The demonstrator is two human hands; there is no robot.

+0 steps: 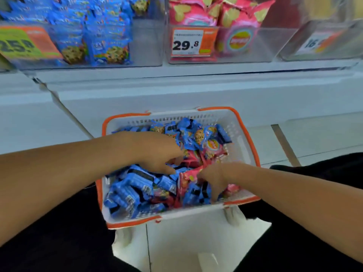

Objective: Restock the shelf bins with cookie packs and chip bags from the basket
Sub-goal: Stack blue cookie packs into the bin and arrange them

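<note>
A white basket with orange rims (242, 134) sits on the floor below the shelf, full of blue cookie packs (129, 191) and pink chip bags (214, 149). My left hand (157, 154) reaches down into the middle of the pile with its fingers curled; blur hides whether it holds anything. My right hand (212, 179) digs in at the near right, fingers curled down among the packs and thumb against a pink chip bag (187, 176). On the shelf above, a clear bin (147, 44) holds blue cookie packs, and the bin beside it (271, 44) holds pink chip bags.
A third clear bin (330, 36) with a price tag stands at the far right of the shelf. Price labels hang on the bin fronts. The white shelf base (176, 91) rises right behind the basket. My dark-clothed legs flank the basket on both sides.
</note>
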